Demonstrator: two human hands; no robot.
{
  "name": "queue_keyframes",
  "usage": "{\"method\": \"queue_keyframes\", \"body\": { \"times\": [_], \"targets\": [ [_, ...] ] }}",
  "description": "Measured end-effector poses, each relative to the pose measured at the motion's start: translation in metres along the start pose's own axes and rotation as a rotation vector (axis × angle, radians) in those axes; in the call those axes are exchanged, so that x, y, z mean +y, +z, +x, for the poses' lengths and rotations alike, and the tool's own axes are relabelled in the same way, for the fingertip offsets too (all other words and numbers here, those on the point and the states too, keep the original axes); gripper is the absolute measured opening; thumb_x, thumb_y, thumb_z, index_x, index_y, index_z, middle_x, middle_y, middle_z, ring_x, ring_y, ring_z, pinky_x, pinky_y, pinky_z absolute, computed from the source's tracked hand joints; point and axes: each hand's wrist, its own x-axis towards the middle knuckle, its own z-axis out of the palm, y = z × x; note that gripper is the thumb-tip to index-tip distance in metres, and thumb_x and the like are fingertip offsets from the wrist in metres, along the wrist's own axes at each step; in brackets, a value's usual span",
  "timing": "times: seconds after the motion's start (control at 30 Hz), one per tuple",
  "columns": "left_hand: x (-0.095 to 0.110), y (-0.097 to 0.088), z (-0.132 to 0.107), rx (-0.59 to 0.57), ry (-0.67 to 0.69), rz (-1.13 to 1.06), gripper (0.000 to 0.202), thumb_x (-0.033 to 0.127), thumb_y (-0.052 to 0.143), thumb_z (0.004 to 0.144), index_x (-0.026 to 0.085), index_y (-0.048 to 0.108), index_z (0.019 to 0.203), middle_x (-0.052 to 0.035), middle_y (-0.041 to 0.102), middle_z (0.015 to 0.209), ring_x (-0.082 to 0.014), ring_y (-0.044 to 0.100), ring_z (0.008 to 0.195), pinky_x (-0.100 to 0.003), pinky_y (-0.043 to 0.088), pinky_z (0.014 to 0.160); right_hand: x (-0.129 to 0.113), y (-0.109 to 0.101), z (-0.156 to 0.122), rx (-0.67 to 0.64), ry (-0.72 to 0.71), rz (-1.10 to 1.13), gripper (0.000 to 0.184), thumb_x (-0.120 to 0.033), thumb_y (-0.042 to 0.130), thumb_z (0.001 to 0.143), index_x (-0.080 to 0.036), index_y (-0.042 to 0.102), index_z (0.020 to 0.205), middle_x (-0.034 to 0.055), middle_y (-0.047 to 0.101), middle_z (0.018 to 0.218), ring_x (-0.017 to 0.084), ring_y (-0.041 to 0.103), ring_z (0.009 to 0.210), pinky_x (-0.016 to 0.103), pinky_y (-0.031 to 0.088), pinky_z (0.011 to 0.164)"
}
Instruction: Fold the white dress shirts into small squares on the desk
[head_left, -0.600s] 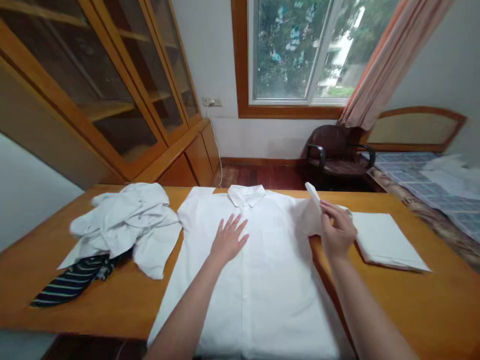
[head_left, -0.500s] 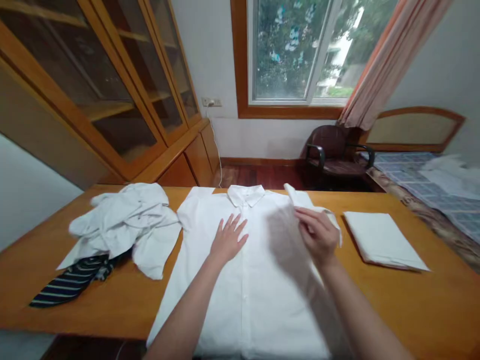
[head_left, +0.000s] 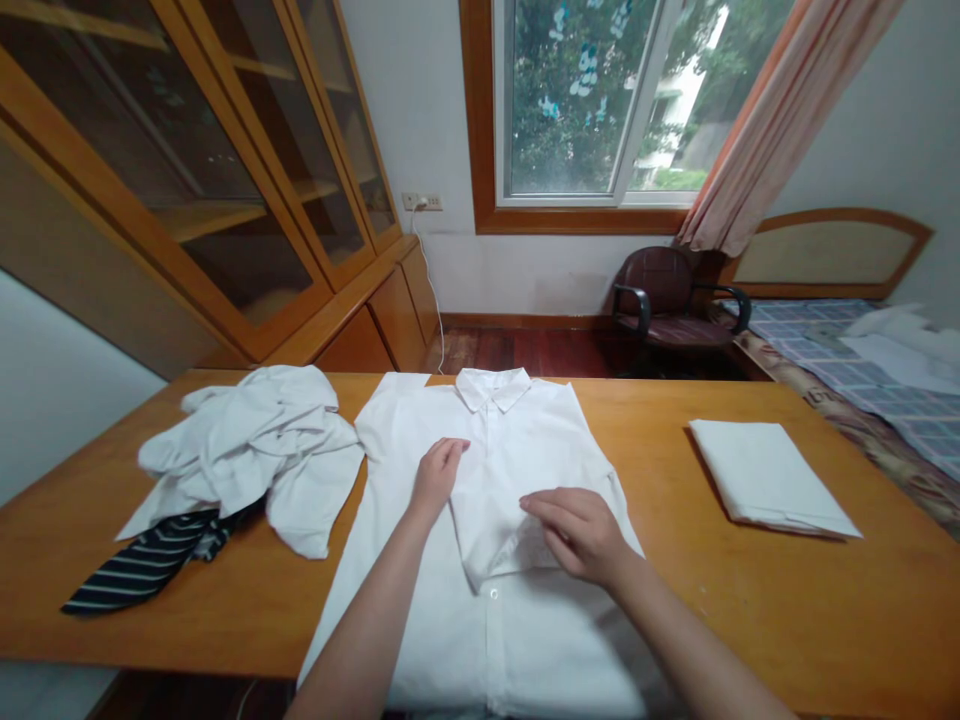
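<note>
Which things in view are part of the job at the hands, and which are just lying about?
In use:
- white shirt, spread out, one sleeve folded across its front, under both hands
- table beneath it

Likely just lying about, away from the hands:
- crumpled white garment
- dark striped cloth
- folded white cloth

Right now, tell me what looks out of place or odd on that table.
The white heap on the left of the table: it lies crumpled, a dark striped cloth sticking out, and looks messy compared with the spread-out shirt and the neatly folded white bundle at right. I see no obvious spill.
</note>
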Motion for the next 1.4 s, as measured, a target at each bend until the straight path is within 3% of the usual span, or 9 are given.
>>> {"method": "queue_keyframes", "body": {
  "times": [0.17,0.27,0.37,0.5,0.67,0.9,1.07,1.23,1.4],
  "targets": [
    [0.006,-0.002,-0.001,-0.093,0.023,-0.049,0.027,0.035,0.05,0.095,0.02,0.071,0.102,-0.0058,0.073,0.099,-0.0199,0.067,0.097,-0.036,0.052,0.092,0.046,-0.023,-0.038,0.134,0.381,-0.178,0.04,-0.008,0.044,0.086,-0.024,0.063,0.117,0.0061,0.07,0.098,0.019,0.067,0.088,0.034,0.054,0.081],
    [0.014,-0.006,-0.004,-0.182,0.106,-0.014,0.025,0.035,0.052,0.095,0.021,0.072,0.103,-0.0055,0.073,0.101,-0.0204,0.065,0.1,-0.038,0.05,0.094,0.075,-0.029,-0.067,0.117,0.655,-0.315,0.038,-0.017,0.048,0.085,-0.019,0.061,0.12,0.0119,0.064,0.111,0.023,0.061,0.092,0.04,0.052,0.087],
    [0.025,-0.01,-0.011,-0.31,0.234,0.056,0.024,0.035,0.055,0.095,0.022,0.071,0.107,-0.0054,0.073,0.105,-0.021,0.061,0.103,-0.039,0.048,0.097,0.095,-0.028,-0.09,0.032,0.796,-0.371,0.047,-0.027,0.054,0.083,-0.018,0.054,0.129,0.0122,0.061,0.114,0.026,0.058,0.097,0.045,0.047,0.094],
    [0.038,-0.006,-0.025,-0.42,0.35,0.168,0.028,0.039,0.059,0.094,0.024,0.068,0.116,-0.0057,0.071,0.108,-0.0224,0.058,0.104,-0.041,0.046,0.096,0.105,-0.02,-0.097,-0.104,0.85,-0.429,0.053,-0.034,0.057,0.085,-0.017,0.051,0.135,0.0107,0.061,0.108,0.028,0.056,0.1,0.043,0.045,0.095],
    [0.043,0.004,-0.032,-0.386,0.377,0.268,0.027,0.036,0.056,0.095,0.024,0.068,0.116,-0.006,0.066,0.105,-0.022,0.057,0.1,-0.041,0.045,0.093,0.11,-0.013,-0.079,-0.206,0.895,-0.496,0.047,-0.02,0.051,0.087,-0.015,0.055,0.134,0.0109,0.064,0.107,0.025,0.058,0.098,0.034,0.044,0.091],
    [0.045,0.023,-0.01,-0.393,0.416,0.268,0.024,0.035,0.057,0.095,0.025,0.071,0.112,-0.0059,0.066,0.105,-0.0222,0.055,0.104,-0.04,0.044,0.096,0.127,-0.022,-0.061,-0.239,0.949,-0.553,0.038,-0.015,0.048,0.088,-0.017,0.062,0.124,0.0105,0.068,0.111,0.022,0.062,0.102,0.027,0.042,0.086],
    [0.055,0.03,0.002,-0.513,0.43,0.25,0.029,0.044,0.068,0.087,0.027,0.073,0.11,-0.0052,0.066,0.101,-0.0241,0.056,0.104,-0.044,0.038,0.105,0.136,-0.027,-0.061,-0.261,0.99,-0.638,0.035,-0.02,0.05,0.09,-0.018,0.064,0.122,0.01,0.069,0.109,0.022,0.062,0.098,0.028,0.041,0.081],
    [0.064,0.016,0.004,-0.678,0.347,0.163,0.029,0.034,0.07,0.083,0.029,0.072,0.112,-0.0035,0.069,0.098,-0.0252,0.057,0.104,-0.043,0.037,0.109,0.139,-0.028,-0.062,-0.271,0.991,-0.641,0.035,-0.02,0.051,0.09,-0.019,0.065,0.123,0.01,0.068,0.108,0.022,0.062,0.098,0.028,0.041,0.082],
    [0.063,-0.023,-0.003,-0.719,0.242,0.029,0.012,0.027,0.06,0.087,0.024,0.071,0.091,-0.0031,0.066,0.093,-0.0212,0.059,0.098,-0.037,0.042,0.104,0.14,-0.029,-0.063,-0.255,0.986,-0.621,0.036,-0.018,0.05,0.09,-0.018,0.065,0.123,0.0104,0.068,0.108,0.022,0.062,0.098,0.028,0.041,0.083]
  ]
}}
